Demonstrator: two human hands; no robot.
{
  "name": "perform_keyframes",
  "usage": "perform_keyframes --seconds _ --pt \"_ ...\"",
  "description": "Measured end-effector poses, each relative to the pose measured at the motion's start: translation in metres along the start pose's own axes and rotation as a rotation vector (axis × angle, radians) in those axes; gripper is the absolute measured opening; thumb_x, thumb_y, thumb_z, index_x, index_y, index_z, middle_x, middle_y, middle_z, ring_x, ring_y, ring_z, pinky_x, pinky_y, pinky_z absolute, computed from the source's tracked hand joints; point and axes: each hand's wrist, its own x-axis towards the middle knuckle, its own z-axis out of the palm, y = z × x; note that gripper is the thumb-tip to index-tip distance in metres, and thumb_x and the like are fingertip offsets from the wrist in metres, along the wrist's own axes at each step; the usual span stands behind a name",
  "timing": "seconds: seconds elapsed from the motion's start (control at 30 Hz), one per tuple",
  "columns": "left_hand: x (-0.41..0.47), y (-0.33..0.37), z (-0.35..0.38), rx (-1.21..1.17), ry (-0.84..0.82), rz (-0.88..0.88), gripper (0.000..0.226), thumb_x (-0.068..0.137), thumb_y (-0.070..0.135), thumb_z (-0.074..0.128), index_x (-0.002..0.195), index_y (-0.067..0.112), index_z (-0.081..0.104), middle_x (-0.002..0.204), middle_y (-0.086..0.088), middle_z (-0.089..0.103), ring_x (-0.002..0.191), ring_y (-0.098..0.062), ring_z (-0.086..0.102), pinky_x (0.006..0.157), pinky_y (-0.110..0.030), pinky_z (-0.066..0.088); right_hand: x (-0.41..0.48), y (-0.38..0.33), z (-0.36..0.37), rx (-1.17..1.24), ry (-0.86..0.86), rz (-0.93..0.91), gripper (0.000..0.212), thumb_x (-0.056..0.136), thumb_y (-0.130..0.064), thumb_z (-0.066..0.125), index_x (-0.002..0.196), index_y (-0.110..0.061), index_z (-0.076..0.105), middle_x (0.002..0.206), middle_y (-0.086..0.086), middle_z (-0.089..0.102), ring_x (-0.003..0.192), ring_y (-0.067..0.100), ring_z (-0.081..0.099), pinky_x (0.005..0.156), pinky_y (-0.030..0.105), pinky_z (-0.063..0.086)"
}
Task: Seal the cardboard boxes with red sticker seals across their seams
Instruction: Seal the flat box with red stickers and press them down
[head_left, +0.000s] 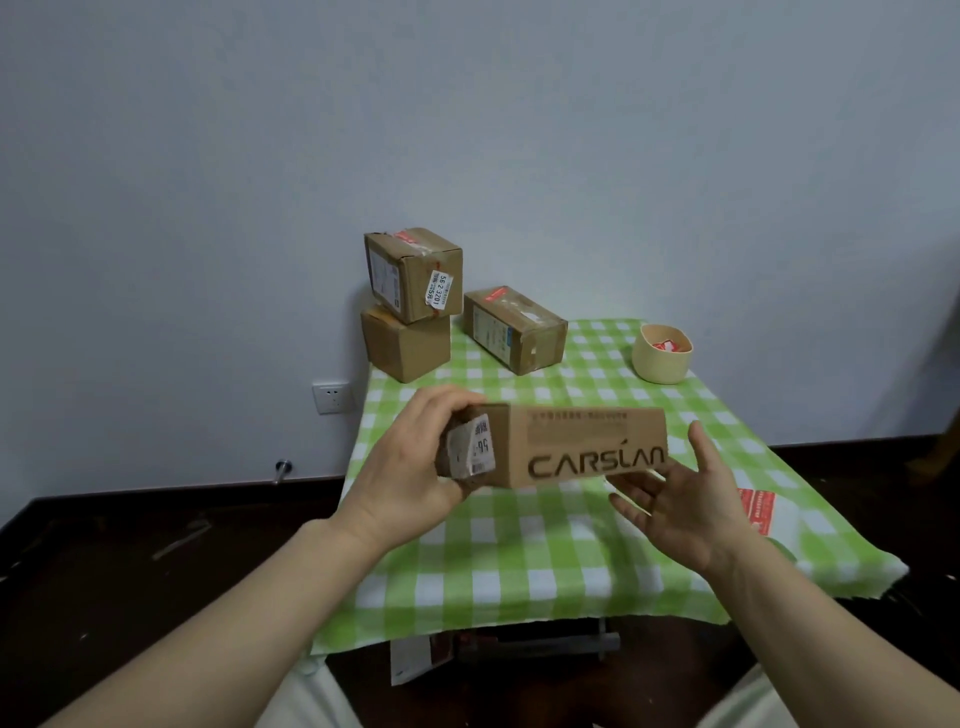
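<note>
We are looking down at a small table covered in a green and white checked cloth (519, 545), which fills the middle and right of the frame, against a pale wall.

At the centre of the frame we hold a long cardboard box printed CARSLAN (571, 447) in the air above the cloth. Our left hand (415, 467) wraps around the box's left end, fingers curled over its top edge and thumb underneath, covering part of a white shipping label (475, 447). Our right hand (680, 499) is spread and cupped beneath the box's lower right corner, fingertips touching its underside, thumb raised free to the right of the box.

Above centre, at the far left corner of the table, two cardboard boxes are stacked: the tilted upper box (415, 273) carries a red sticker seal (408, 237) on top, and the plain lower box (408, 345) sits beneath it. Just to the right lies a third box (511, 330), also with a red mark on top.

To the upper right of the table stands a cream bowl (661, 358) holding red stickers (665, 345). At the right edge of the cloth, just beyond our right hand, lies a red sticker sheet (757, 509).

A white wall socket (332, 398) sits to the left of the table.
</note>
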Motion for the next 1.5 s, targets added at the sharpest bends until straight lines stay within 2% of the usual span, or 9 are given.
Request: perform_keyframes --seconds 0.1,0.4,0.57,0.7,0.93,1.1,1.33,1.4,1.5 --pt "0.002 -0.001 -0.002 -0.215 0.036 -0.273 0.081 0.056 0.015 0.089 0.128 0.019 0.052 0.118 0.009 0.054 0.108 0.000 0.051 0.093 -0.016 0.041 0.000 -0.004 0.000 -0.036 -0.030 -0.016 0.064 0.080 -0.064 0.047 0.115 -0.013 0.061 0.128 0.008 0.057 0.124 0.023 0.047 0.112 0.043 0.026" --pt "0.003 0.007 -0.006 0.092 -0.016 0.124 0.066 0.060 -0.010 0.073 0.115 0.016 0.047 0.118 0.008 0.045 0.114 0.000 0.044 0.095 -0.010 0.038 -0.009 -0.006 0.002 0.156 -0.140 -0.038 0.063 0.079 -0.058 0.054 0.111 -0.005 0.059 0.111 0.014 0.057 0.114 0.036 0.057 0.093 0.050 0.049" --pt "0.011 0.017 -0.006 -0.408 0.009 -0.416 0.066 0.061 0.005 0.085 0.112 0.031 0.052 0.105 0.018 0.060 0.092 0.011 0.059 0.082 -0.008 0.046 -0.005 -0.011 -0.008 -0.009 -0.104 -0.045 0.055 0.075 -0.049 0.063 0.115 -0.012 0.063 0.111 0.010 0.062 0.109 0.027 0.057 0.106 0.044 0.039" --pt "0.022 0.013 -0.004 -0.673 -0.054 -0.610 0.046 0.074 0.003 0.073 0.111 0.026 0.058 0.096 0.013 0.069 0.078 0.006 0.067 0.066 -0.010 0.051 0.002 -0.013 -0.013 -0.162 -0.154 -0.057 0.031 0.071 -0.028 0.069 0.101 -0.020 0.066 0.090 0.002 0.069 0.082 0.018 0.062 0.077 0.036 0.048" --pt "0.046 -0.016 0.016 -0.722 0.031 -0.856 0.045 0.070 0.038 0.078 0.106 0.011 0.071 0.102 -0.004 0.073 0.094 -0.018 0.066 0.088 -0.033 0.051 0.030 -0.020 -0.020 -0.382 -0.221 -0.066 0.067 0.049 -0.033 0.085 0.109 -0.008 0.069 0.111 0.017 0.069 0.101 0.031 0.062 0.084 0.038 0.052" --pt "0.094 -0.026 0.029 -0.918 0.262 -1.018 0.020 0.085 0.032 0.063 0.072 0.017 0.062 0.070 0.004 0.064 0.076 -0.015 0.058 0.073 -0.032 0.042 0.055 -0.045 -0.005 -0.276 -0.174 -0.117 0.028 0.063 -0.026 0.079 0.086 -0.011 0.075 0.081 0.006 0.071 0.066 0.016 0.062 0.067 0.023 0.052" --pt "0.132 -0.067 0.056 -0.756 0.213 -1.048 0.020 0.084 0.033 0.063 0.090 0.015 0.059 0.095 -0.002 0.058 0.095 -0.017 0.059 0.085 -0.036 0.037 0.116 -0.082 0.020 -0.080 0.049 -0.194 0.019 0.087 -0.018 0.060 0.071 -0.016 0.048 0.038 -0.007 0.049 0.032 0.002 0.045 0.063 0.025 0.041" --pt "0.137 -0.078 0.066 -0.702 0.189 -1.067 0.024 0.084 0.030 0.065 0.098 0.011 0.061 0.098 -0.005 0.059 0.097 -0.020 0.060 0.083 -0.035 0.037 0.137 -0.095 0.030 -0.068 0.143 -0.249 0.011 0.083 -0.015 0.064 0.081 -0.012 0.053 0.049 -0.002 0.056 0.036 0.005 0.050 0.063 0.028 0.051" --pt "0.145 -0.097 0.078 -0.635 0.167 -1.105 0.024 0.084 0.026 0.065 0.100 0.009 0.062 0.097 -0.009 0.061 0.103 -0.026 0.060 0.085 -0.036 0.039 0.170 -0.110 0.038 -0.042 0.264 -0.342 0.041 0.072 -0.013 0.074 0.109 -0.008 0.058 0.077 0.009 0.064 0.055 0.014 0.059 0.054 0.029 0.057"
